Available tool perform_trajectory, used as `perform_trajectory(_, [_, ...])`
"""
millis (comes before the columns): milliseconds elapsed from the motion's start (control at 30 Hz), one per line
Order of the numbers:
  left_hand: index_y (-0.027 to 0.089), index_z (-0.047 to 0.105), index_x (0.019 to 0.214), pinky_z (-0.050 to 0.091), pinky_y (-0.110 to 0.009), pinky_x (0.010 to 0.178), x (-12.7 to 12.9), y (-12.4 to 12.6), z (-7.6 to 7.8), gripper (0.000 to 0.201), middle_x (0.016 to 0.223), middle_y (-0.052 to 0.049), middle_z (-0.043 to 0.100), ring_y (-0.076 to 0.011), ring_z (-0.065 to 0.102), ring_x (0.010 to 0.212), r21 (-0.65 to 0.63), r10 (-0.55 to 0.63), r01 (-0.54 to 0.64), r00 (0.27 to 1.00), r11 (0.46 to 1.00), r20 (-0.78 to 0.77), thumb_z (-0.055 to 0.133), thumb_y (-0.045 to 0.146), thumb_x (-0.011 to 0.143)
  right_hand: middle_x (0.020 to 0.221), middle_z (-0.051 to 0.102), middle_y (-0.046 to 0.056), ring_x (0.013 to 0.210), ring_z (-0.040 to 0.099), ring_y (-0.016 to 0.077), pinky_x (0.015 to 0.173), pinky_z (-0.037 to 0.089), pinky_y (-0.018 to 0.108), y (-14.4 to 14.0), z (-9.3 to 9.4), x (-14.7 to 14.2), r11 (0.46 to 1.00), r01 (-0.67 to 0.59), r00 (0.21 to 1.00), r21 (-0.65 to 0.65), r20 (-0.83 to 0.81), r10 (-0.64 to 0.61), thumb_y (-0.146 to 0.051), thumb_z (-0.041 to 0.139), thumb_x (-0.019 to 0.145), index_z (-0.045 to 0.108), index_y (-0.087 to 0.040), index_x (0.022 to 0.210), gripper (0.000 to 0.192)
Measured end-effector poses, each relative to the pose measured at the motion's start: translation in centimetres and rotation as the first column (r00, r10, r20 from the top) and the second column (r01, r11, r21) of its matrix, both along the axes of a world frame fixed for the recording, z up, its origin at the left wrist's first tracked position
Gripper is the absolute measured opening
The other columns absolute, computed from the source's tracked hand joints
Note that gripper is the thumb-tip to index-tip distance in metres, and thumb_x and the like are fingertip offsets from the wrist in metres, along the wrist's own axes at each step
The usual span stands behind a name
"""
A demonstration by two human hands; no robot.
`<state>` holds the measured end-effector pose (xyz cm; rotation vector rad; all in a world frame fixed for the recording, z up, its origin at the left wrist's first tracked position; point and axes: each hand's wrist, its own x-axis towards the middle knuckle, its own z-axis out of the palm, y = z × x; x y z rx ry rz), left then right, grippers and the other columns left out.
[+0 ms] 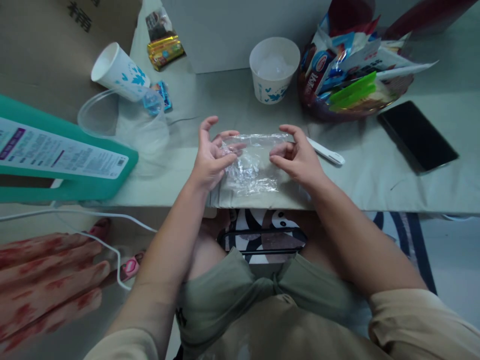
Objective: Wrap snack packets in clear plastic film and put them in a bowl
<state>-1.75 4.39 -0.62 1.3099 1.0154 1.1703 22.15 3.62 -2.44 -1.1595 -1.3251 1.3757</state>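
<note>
Head cam: clear plastic film (249,167) is spanning btwn the hands at the front of the cloth-covered table (183,172), its straight far edge running L–R; long axis unclear. It's looking thin, shiny, crinkled. L hand (213,155) is half open, thumb & fingers holding the film's left side; R hand (298,157) is curling loosely at its right edge, can't tell if gripping. Upright paper cup (272,85) w/ blue leaf print is standing beyond; cardboard box (56,55) is showing "桶".

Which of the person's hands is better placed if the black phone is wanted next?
Probably the right hand: the phone lies on that side of the table. The left hand is farther off, across the clear plastic.
</note>
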Motion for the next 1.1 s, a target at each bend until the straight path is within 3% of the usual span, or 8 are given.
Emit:
perform_trajectory(133, [0.023,0.059,0.122,0.061,-0.037,0.083,1.1,-0.9,0.9,0.055,0.100,-0.008,0.076,-0.0235,0.077,0.092,-0.384,-0.102,0.117,0.993,0.916,0.058,0.084,0.038,0.076,0.085,0.066,-0.002,0.074,0.063,0.0151,0.070,0.054,0.031,-0.2,1.2,-0.3,0.994,0.107,0.988,-0.029,-0.111,-0.110,-0.031,0.081,0.070,0.053,-0.030,0.119,0.056])
perform_trajectory(200, [0.017,0.065,0.108,0.061,-0.034,0.079,1.5,-1.1,1.3,0.043,0.091,-0.009,0.077,-0.0216,0.076,0.082,-0.455,-0.132,0.142,0.990,0.879,0.053,0.084,0.034,0.073,0.090,0.068,-0.002,0.074,0.062,0.0141,0.068,0.053,0.030,-0.2,1.5,-0.4,0.993,0.098,0.985,-0.071,-0.135,-0.107,-0.030,0.082,0.068,0.058,-0.030,0.114,0.053])
perform_trajectory(367, [0.018,0.067,0.095,0.060,-0.029,0.065,1.3,-1.1,2.0,0.027,0.074,-0.002,0.073,-0.0173,0.073,0.067,-0.378,-0.120,0.103,0.992,0.920,-0.022,0.080,0.032,0.075,0.086,0.070,0.003,0.068,0.061,0.0134,0.058,0.046,0.028,-0.5,1.8,-0.2,0.979,-0.118,0.993,-0.165,-0.022,0.116,-0.041,0.082,0.071,0.065,-0.022,0.088,0.031])
perform_trajectory(567, [0.025,0.066,0.094,0.039,-0.022,0.039,0.4,-1.2,2.5,0.024,0.052,0.008,0.052,-0.0085,0.045,0.037,-0.339,-0.070,0.058,0.997,0.939,-0.023,0.078,0.030,0.074,0.051,0.048,-0.010,0.043,0.041,0.0105,0.043,0.031,0.024,-0.9,2.6,-0.5,0.992,-0.060,0.989,-0.115,-0.141,0.044,-0.044,0.077,0.079,0.060,-0.028,0.094,0.028])
perform_trajectory(667, [0.023,0.065,0.077,0.040,-0.023,0.042,0.4,-1.0,3.1,0.010,0.056,0.004,0.052,-0.0087,0.046,0.043,-0.312,0.001,0.020,0.998,0.950,0.066,0.071,0.029,0.073,0.061,0.057,-0.006,0.047,0.046,0.0102,0.045,0.035,0.026,-1.0,3.1,-0.6,0.996,-0.011,0.978,-0.092,-0.209,-0.009,-0.034,0.076,0.072,0.061,-0.027,0.084,0.020])
perform_trajectory(767, [0.021,0.063,0.065,0.042,-0.025,0.048,0.4,-0.6,3.4,0.022,0.061,-0.001,0.054,-0.0116,0.049,0.052,-0.304,0.008,0.005,0.999,0.953,0.042,0.059,0.037,0.080,0.065,0.059,-0.002,0.049,0.046,0.0114,0.046,0.035,0.029,-0.8,3.1,-0.2,0.987,-0.031,0.974,-0.157,-0.226,-0.005,-0.032,0.065,0.070,0.064,-0.025,0.076,0.010])
perform_trajectory(933, [0.021,0.066,0.077,0.042,-0.026,0.061,0.6,-0.2,2.8,0.008,0.076,0.000,0.060,-0.0119,0.049,0.064,-0.104,0.002,-0.035,0.955,0.994,-0.295,0.071,0.022,0.071,0.072,0.061,0.001,0.059,0.050,0.0133,0.055,0.040,0.031,-0.4,2.4,0.2,0.995,0.016,0.987,-0.095,-0.160,-0.032,-0.044,0.065,0.075,0.062,-0.023,0.079,0.021])
perform_trajectory(1100, [0.024,0.062,0.092,0.047,-0.029,0.084,2.4,-0.4,2.8,0.027,0.099,-0.002,0.062,-0.0173,0.058,0.091,0.209,0.392,-0.332,0.796,0.920,-0.461,0.070,0.009,0.071,0.073,0.058,-0.005,0.064,0.051,0.0127,0.058,0.038,0.028,-0.7,2.5,-0.5,0.992,0.108,0.988,-0.064,-0.106,-0.114,-0.029,0.079,0.062,0.057,-0.027,0.092,0.037])
